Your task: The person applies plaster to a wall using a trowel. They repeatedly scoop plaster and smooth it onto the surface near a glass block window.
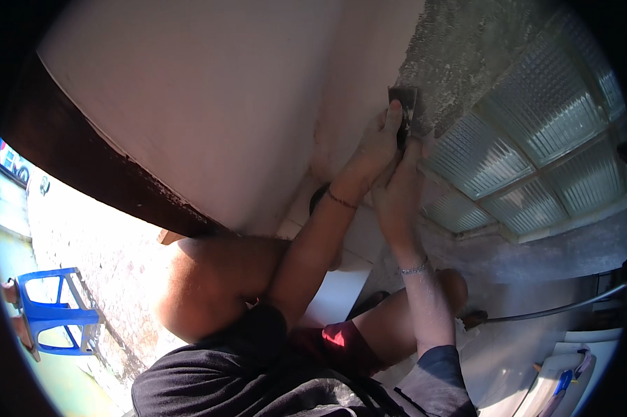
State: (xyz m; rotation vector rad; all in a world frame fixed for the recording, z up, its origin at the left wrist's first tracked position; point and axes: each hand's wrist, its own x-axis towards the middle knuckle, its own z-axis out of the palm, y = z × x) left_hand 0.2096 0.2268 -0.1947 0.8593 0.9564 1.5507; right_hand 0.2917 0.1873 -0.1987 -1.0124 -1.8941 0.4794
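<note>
A scraper [411,104] with a flat dark blade is held up against the wall, at the lower edge of a rough grey plaster patch [459,55]. My left hand [377,147] is closed on the scraper, its thumb lying along the blade. Just below it, my right hand [402,170] is wrapped round what seems to be the handle, most of which the fingers hide. Both forearms reach upward, close together. Smooth pale wall [355,76] borders the grey patch on the left.
Ribbed glass blocks [494,153] fill the wall at the right, above a ledge [550,254]. A hose [557,313] runs along the lower right, near a white container [567,375] with small items. A dark wooden edge [118,160] curves at left; a blue plastic stool [59,316] stands beyond.
</note>
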